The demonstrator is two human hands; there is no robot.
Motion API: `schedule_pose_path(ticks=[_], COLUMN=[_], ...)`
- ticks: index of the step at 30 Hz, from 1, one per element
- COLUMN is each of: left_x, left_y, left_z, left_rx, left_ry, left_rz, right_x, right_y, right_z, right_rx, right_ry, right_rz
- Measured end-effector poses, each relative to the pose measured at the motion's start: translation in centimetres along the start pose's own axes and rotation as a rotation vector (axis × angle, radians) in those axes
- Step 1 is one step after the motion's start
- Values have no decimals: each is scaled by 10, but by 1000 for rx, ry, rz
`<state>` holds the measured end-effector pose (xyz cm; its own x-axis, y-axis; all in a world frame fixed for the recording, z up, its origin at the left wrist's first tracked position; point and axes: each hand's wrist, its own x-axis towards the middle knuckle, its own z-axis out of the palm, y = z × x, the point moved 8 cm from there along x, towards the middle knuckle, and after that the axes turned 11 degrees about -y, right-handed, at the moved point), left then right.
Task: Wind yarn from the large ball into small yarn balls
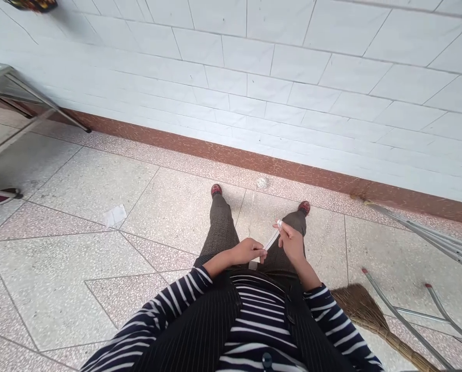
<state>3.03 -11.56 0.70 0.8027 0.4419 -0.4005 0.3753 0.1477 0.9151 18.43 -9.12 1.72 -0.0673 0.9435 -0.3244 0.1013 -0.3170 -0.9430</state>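
Off to my left a scrap of white paper [115, 215] lies on the terrazzo floor [79, 258], unswept. My left hand [248, 250] is closed around the lower end of a thin white strip [270, 241], perhaps tape or a wrapper; I cannot tell which. My right hand [292, 242] pinches its upper end between thumb and forefinger, so the strip runs taut between both hands, in front of my waist. I judge I'm midway through peeling or pulling it open; nothing is yet separated. The broom [374, 321] lies on the floor to my right, beside folded metal frames [428, 240], well apart from my hands.
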Motion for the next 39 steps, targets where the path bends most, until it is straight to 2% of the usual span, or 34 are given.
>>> schedule_pose_path(ticks=[3,7,11,16,18,20,23,26,30,35,39], left_x=[-6,0,14,26,21,9,-9,-10,5,20,22], left_y=[11,24,19,9,16,29,38,37,33,24,21], left_z=[-26,-68,-87,-76,-76,-79,-75,-56,-36,-46,-46], left_rx=[-45,-63,16,220,357,508,584,507,387,344,397], left_ry=[71,192,229,205,290,429,539,469,379,363,316], left_rz=[-7,-5,-67,-100,-32,60,153,240,314,219,173], right_x=[-7,-29,-46,-47,-44,-42,-39,-40,-48,-64,-67], right_y=[12,17,5,-18,-21,-21,-20,-21,-28,-33,-38], right_z=[9,35,52,49,43,38,33,34,47,65,66], right_rx=[-75,-84,11,183,249,304,359,401,452,455,387], right_ry=[-73,-271,-414,-431,-392,-349,-310,-315,-381,-498,-528], right_rz=[25,52,65,63,61,60,66,81,119,176,158])
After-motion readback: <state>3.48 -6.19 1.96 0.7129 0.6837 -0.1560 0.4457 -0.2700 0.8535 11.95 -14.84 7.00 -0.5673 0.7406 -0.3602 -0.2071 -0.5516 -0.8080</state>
